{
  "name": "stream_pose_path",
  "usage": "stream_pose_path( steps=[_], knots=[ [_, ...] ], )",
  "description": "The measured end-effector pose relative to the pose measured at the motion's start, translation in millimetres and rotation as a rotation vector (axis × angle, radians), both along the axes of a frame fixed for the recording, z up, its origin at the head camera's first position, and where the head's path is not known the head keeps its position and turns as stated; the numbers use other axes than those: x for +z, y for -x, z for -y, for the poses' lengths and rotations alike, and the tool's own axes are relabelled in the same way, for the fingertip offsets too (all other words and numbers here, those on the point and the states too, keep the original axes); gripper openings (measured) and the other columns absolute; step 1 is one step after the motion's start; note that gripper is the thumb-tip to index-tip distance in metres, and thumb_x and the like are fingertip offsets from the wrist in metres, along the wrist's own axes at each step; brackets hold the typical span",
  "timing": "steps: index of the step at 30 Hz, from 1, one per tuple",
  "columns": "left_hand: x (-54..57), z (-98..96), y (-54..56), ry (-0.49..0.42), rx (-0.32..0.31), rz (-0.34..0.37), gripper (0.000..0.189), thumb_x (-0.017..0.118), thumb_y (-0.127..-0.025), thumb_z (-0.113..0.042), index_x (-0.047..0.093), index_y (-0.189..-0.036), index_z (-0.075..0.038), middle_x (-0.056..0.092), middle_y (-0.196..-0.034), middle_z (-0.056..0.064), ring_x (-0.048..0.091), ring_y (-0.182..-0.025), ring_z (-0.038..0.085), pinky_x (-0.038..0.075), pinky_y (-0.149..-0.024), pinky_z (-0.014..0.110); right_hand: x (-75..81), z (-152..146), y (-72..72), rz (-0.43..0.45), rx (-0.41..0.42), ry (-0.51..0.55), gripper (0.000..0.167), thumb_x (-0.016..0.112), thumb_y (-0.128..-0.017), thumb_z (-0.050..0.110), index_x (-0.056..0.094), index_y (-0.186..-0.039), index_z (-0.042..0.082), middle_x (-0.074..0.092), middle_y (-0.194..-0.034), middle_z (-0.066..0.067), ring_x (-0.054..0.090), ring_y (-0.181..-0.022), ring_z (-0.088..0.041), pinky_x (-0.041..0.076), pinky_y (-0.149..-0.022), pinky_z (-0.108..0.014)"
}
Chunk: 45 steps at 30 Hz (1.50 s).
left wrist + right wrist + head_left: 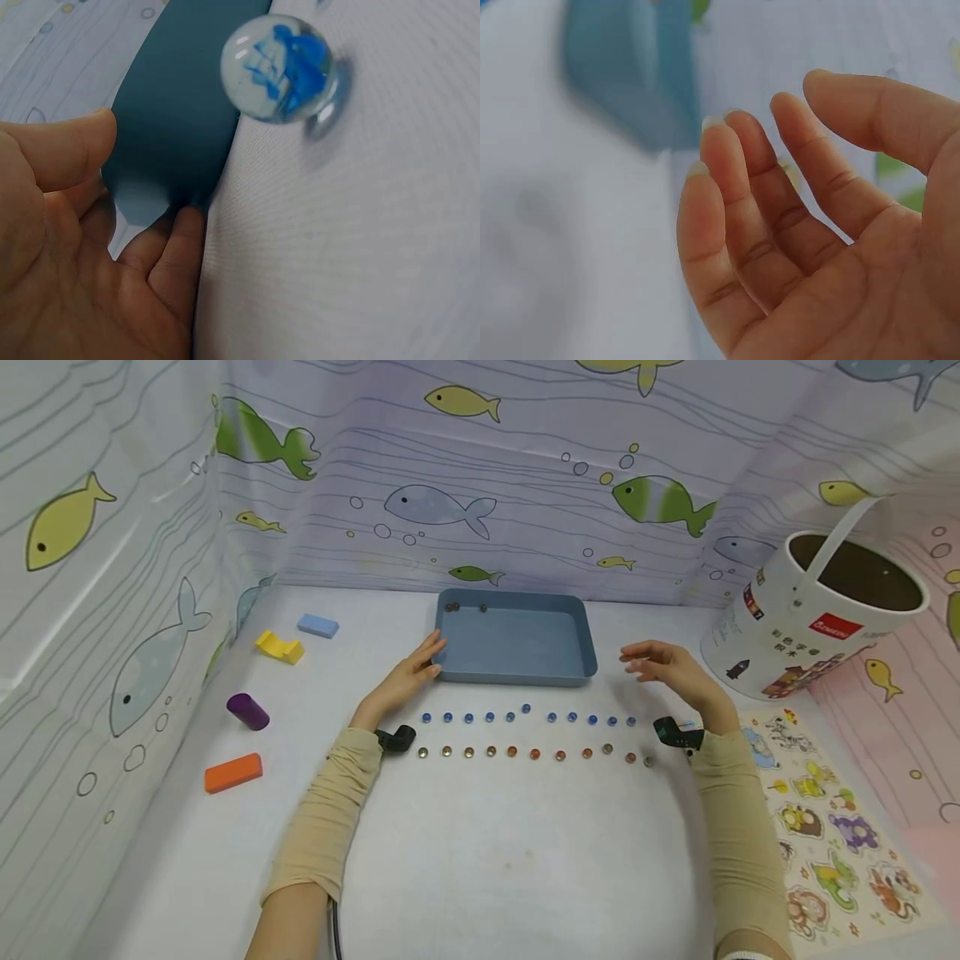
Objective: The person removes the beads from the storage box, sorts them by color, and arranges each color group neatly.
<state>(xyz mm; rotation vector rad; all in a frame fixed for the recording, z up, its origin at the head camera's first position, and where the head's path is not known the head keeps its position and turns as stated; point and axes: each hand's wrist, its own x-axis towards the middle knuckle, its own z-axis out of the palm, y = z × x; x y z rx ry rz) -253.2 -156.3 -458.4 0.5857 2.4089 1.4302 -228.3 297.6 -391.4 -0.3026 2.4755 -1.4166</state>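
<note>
A shallow blue-grey tray stands at the back of the table, with three dark marbles near its far left corner. At its front left corner rests my left hand; the left wrist view shows the thumb and loosely bent fingers against the outer wall. To the right of the tray, apart from it, my right hand is raised with relaxed fingers and holds nothing. In front of the tray lies a row of blue marbles, and nearer me a row of amber, red and greenish marbles.
On the left lie a blue block, a yellow curved block, a purple cylinder and an orange block. A white bucket stands at the back right, behind an animal sticker sheet. Fish-print curtains enclose the table.
</note>
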Motion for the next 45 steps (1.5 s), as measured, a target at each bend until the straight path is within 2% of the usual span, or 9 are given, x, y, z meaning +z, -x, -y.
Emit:
stream_pose_path(
  steps=[5,11,14,19,23,27,33,36,45],
  knots=[
    [-6.1,2.0,2.5,-0.002,0.007,-0.005,0.055,0.042,-0.104,-0.02,0.022,-0.155,-0.011,0.001,-0.166,0.0,0.003,-0.153,0.027,0.008,-0.125,0.047,17.4,27.3,33.6,-0.033,0.01,0.226,0.04,0.053,-0.1,0.019,0.05,-0.132,-0.005,0.063,-0.118,0.009,0.063,-0.105,-0.003,0.054,-0.087,-0.016],
    [-8.0,0.0,2.4,-0.007,-0.006,-0.006,0.056,0.043,-0.104,-0.022,0.022,-0.155,-0.011,0.001,-0.165,0.001,0.002,-0.153,0.027,0.008,-0.125,0.048,14.2,62.5,62.8,0.047,0.076,0.586,0.029,0.047,-0.102,0.009,0.057,-0.129,0.005,0.063,-0.121,0.003,0.061,-0.114,-0.011,0.051,-0.097,-0.023],
    [-6.5,-0.3,1.7,-0.002,0.001,-0.007,0.056,0.043,-0.104,-0.022,0.022,-0.155,-0.012,0.002,-0.165,-0.001,0.002,-0.153,0.026,0.008,-0.125,0.047,5.9,83.9,77.1,0.103,0.074,0.663,0.029,0.045,-0.102,0.008,0.059,-0.127,0.008,0.064,-0.121,0.003,0.061,-0.115,-0.012,0.045,-0.107,-0.033],
    [-5.5,-0.3,2.2,0.001,-0.006,-0.013,0.055,0.042,-0.105,-0.021,0.022,-0.155,-0.011,0.001,-0.165,0.001,0.002,-0.153,0.028,0.008,-0.125,0.048,-7.2,124.1,96.7,0.156,0.043,0.574,0.036,0.047,-0.103,0.014,0.05,-0.137,0.003,0.058,-0.136,-0.008,0.056,-0.126,-0.023,0.033,-0.116,-0.05],
    [-5.7,-0.3,2.3,0.004,-0.005,-0.015,0.055,0.042,-0.104,-0.02,0.022,-0.155,-0.009,0.001,-0.165,0.004,0.003,-0.152,0.03,0.007,-0.124,0.05,-13.3,153.5,106.2,0.18,0.053,0.485,0.043,0.046,-0.103,0.016,0.043,-0.143,0.0,0.045,-0.148,-0.018,0.044,-0.136,-0.035,0.035,-0.116,-0.049],
    [-2.5,-1.5,0.9,0.006,-0.003,-0.014,0.055,0.041,-0.105,-0.017,0.021,-0.154,-0.006,0.0,-0.165,0.007,0.001,-0.152,0.031,0.006,-0.124,0.051,-17.1,175.3,113.0,0.179,0.028,0.425,0.042,0.046,-0.103,0.015,0.044,-0.143,0.003,0.045,-0.148,-0.018,0.046,-0.134,-0.036,0.039,-0.113,-0.046],
    [25.4,-4.2,-12.9,0.006,-0.018,0.007,0.053,0.039,-0.103,-0.006,0.02,-0.152,0.003,0.001,-0.163,0.016,0.002,-0.151,0.037,0.007,-0.123,0.053,-25.4,196.1,123.4,0.186,-0.011,0.397,0.042,0.047,-0.103,0.015,0.046,-0.142,0.003,0.047,-0.148,-0.015,0.048,-0.133,-0.032,0.042,-0.111,-0.044],
    [32.1,-2.9,-16.5,0.008,-0.017,0.013,0.052,0.04,-0.103,-0.006,0.021,-0.151,0.004,0.002,-0.163,0.017,0.003,-0.151,0.037,0.008,-0.123,0.053,-30.3,204.2,128.3,0.194,-0.023,0.388,0.042,0.047,-0.103,0.016,0.045,-0.143,0.004,0.047,-0.148,-0.013,0.048,-0.134,-0.03,0.042,-0.111,-0.044],
    [-5.5,1.8,1.9,-0.009,0.001,-0.007,0.054,0.04,-0.104,-0.013,0.021,-0.154,-0.005,0.0,-0.165,0.007,0.001,-0.152,0.032,0.006,-0.124,0.053,-41.2,221.1,135.7,0.178,-0.111,0.413,0.039,0.05,-0.101,0.013,0.052,-0.138,0.002,0.05,-0.145,-0.014,0.045,-0.136,-0.026,0.044,-0.109,-0.043]
  ],
)
